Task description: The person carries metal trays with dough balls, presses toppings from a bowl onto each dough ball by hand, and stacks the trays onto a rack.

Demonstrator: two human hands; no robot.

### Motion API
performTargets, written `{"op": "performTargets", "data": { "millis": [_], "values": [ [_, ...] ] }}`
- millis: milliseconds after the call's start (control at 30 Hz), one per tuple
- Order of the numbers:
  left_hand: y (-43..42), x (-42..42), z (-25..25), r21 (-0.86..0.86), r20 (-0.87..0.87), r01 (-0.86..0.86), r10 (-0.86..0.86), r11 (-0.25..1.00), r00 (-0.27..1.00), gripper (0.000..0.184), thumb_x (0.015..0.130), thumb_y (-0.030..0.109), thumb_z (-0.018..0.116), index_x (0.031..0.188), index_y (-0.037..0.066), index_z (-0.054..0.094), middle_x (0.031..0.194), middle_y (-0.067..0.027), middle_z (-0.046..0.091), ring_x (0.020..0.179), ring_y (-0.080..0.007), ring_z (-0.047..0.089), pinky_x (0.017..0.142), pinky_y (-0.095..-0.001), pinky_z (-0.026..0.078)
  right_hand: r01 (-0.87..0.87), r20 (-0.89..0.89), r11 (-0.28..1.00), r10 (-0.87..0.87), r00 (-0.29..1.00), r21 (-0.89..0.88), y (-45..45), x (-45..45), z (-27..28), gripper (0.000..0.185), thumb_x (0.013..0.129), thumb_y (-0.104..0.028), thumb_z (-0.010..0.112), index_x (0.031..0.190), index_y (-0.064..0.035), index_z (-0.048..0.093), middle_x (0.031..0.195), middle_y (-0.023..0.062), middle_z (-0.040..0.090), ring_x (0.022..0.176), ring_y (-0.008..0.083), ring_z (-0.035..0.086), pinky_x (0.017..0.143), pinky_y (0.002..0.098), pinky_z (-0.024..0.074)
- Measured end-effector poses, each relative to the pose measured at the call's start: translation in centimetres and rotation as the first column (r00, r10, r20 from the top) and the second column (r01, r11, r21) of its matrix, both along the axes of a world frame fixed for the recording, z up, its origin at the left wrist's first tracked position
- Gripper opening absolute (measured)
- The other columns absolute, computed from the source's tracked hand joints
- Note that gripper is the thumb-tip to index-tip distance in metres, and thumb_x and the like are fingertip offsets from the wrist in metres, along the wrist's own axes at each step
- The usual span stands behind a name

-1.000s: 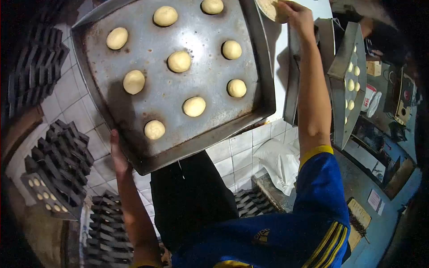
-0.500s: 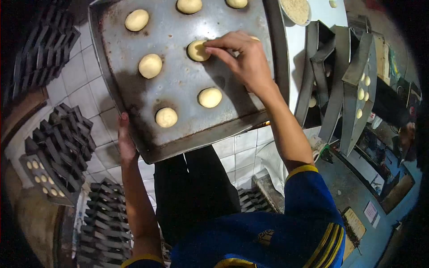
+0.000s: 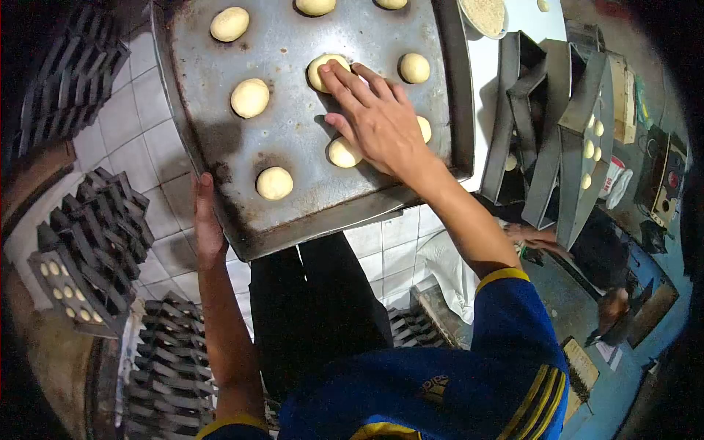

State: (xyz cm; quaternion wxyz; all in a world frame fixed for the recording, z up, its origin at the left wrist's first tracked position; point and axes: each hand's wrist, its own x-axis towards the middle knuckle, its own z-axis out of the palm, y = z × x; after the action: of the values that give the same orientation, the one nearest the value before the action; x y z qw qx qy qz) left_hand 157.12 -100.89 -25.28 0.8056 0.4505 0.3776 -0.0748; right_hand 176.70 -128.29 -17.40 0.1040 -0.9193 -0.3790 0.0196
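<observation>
A worn metal baking tray (image 3: 293,139) carries several pale, round dough balls in rows. My left hand (image 3: 208,227) grips its left side near the front corner, thumb up along the outer wall, the other fingers mostly hidden. My right hand (image 3: 385,132) lies palm down over the tray, fingers extended, with fingertips on the middle dough ball (image 3: 317,72). Below that hand, one dough ball (image 3: 342,152) is partly covered, and another (image 3: 424,130) shows beside the wrist. Uncovered dough balls sit at the left (image 3: 250,97), front left (image 3: 274,183) and right (image 3: 415,68).
At the upper right, a bowl (image 3: 484,15) of pale crumbs stands on a white surface. Tilted trays (image 3: 546,132) with dough balls are stacked beside it. More stacked trays (image 3: 95,235) stand at the left and lower left (image 3: 169,359). Another person's hand (image 3: 539,238) reaches in from the right.
My right hand has gone from a finger-and-thumb touch on the middle dough ball to lying flat over it. The tray has shifted slightly. Another person's hand has appeared at the right.
</observation>
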Motion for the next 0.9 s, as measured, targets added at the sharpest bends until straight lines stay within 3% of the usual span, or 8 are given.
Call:
{"op": "performTargets", "data": {
  "millis": [67,367,433,500,533,567,733,900],
  "values": [
    [0.0,0.0,0.3,-0.005,-0.009,0.001,-0.001,1.0,1.0,0.077,0.107,0.058,0.061,0.161,0.008,0.04,0.149,-0.0134,0.057,0.135,-0.029,0.059,0.116,-0.0457,0.047,0.106,-0.303,0.985,-0.062,0.951,0.133,-0.6,0.6,0.3,0.065,0.106,-0.041,0.064,0.158,-0.0063,0.051,0.158,0.0145,0.057,0.145,0.0378,0.052,0.117,0.0493,0.0437],
    [0.5,-0.2,-0.2,-0.018,-0.048,0.043,-0.044,0.999,0.998,0.078,0.105,0.06,0.062,0.16,0.009,0.041,0.149,-0.0125,0.057,0.134,-0.029,0.059,0.114,-0.0455,0.048,-0.075,-0.019,0.991,0.078,0.997,0.111,-0.2,2.7,-1.7,0.068,0.105,-0.043,0.066,0.159,-0.0049,0.051,0.16,0.0158,0.055,0.151,0.0377,0.048,0.127,0.0493,0.0357],
    [-0.6,0.5,0.2,0.085,-0.051,-0.028,0.032,0.996,0.998,0.072,0.105,0.065,0.059,0.149,0.009,0.052,0.13,-0.0071,0.061,0.113,-0.0219,0.062,0.092,-0.0386,0.051,0.109,-0.286,0.924,0.001,0.958,0.367,-2.0,6.0,-0.5,0.055,0.105,-0.035,0.068,0.15,-0.0051,0.062,0.151,0.0166,0.064,0.142,0.0383,0.057,0.12,0.0481,0.043],
    [-0.8,0.3,-0.1,0.181,-0.048,-0.102,0.113,0.978,0.992,0.071,0.105,0.07,0.055,0.138,0.008,0.062,0.111,-0.0017,0.065,0.092,-0.0148,0.065,0.07,-0.0318,0.055,0.152,0.019,0.919,-0.171,0.985,0.363,-6.2,11.4,0.7,0.056,0.104,-0.03,0.073,0.151,-0.0031,0.062,0.144,0.0122,0.07,0.13,0.0263,0.067,0.108,0.0346,0.0505],
    [0.1,-0.5,-0.9,0.133,-0.08,-0.049,0.06,0.99,0.995,0.07,0.105,0.07,0.055,0.137,0.008,0.062,0.11,-0.0021,0.066,0.093,-0.0153,0.066,0.072,-0.0325,0.056,0.158,0.093,0.736,-0.288,0.953,0.658,-5.8,14.3,1.5,0.023,0.106,-0.013,0.067,0.116,0.0054,0.077,0.102,0.0198,0.078,0.091,0.0299,0.075,0.082,0.0424,0.0601],
    [0.2,-0.7,-1.0,0.108,-0.095,-0.022,0.033,0.994,0.995,0.07,0.105,0.07,0.055,0.136,0.008,0.062,0.109,-0.0023,0.066,0.094,-0.0155,0.066,0.072,-0.0328,0.056,0.232,0.349,0.885,-0.384,0.855,0.404,-7.2,15.1,4.8,0.023,0.104,-0.012,0.067,0.121,0.0007,0.077,0.114,0.0249,0.076,0.103,0.0398,0.073,0.09,0.047,0.058],
    [0.2,-0.3,-0.6,0.1,-0.055,0.03,-0.024,0.995,0.998,0.071,0.107,0.068,0.053,0.139,0.006,0.061,0.115,-0.0073,0.069,0.094,-0.0217,0.068,0.072,-0.0369,0.059,0.577,0.163,0.81,-0.587,0.793,0.109,-15.6,24.0,1.8,0.021,0.094,-0.02,0.075,0.104,-0.0025,0.082,0.097,0.0273,0.077,0.093,0.0419,0.078,0.084,0.0472,0.0598],
    [0.4,-0.4,-0.2,0.071,-0.031,0.023,-0.021,0.997,0.999,0.071,0.108,0.067,0.053,0.143,0.006,0.059,0.119,-0.0078,0.068,0.095,-0.0222,0.068,0.075,-0.0377,0.06,0.576,0.197,0.807,-0.591,0.782,0.132,-15.1,23.9,2.1,0.024,0.091,-0.026,0.077,0.097,-0.0028,0.082,0.089,0.0243,0.078,0.086,0.0398,0.079,0.078,0.0454,0.0605]
  ]
}}
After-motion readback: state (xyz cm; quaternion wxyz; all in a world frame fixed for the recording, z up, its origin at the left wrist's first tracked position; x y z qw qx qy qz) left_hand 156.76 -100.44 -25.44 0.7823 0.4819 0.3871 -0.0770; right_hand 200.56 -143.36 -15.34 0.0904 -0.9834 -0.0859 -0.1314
